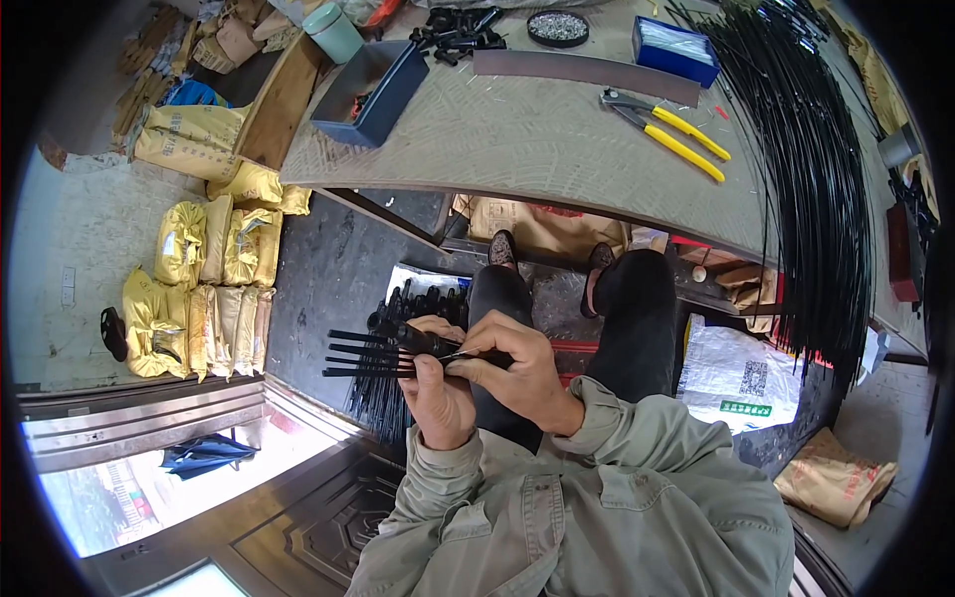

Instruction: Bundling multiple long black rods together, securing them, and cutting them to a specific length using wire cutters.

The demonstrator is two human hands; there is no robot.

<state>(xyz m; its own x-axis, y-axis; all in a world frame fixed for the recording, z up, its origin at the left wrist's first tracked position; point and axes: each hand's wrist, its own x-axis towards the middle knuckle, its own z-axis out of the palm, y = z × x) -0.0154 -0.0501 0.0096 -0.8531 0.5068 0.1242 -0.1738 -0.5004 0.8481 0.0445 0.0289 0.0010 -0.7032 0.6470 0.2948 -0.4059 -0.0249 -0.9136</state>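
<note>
Head view shows both hands low over the lap: the left hand [438, 393] is curled around a small bundle of thin black rods [368, 356] whose ends fan out to the left, and the right hand [517, 366] pinches the same bundle at its near end. Judging by this, only a few rods are gathered so far, while a large sheaf of long black rods [816, 179] lies on the desk [517, 139] far right, beside yellow-handled pliers [671, 131]
</note>
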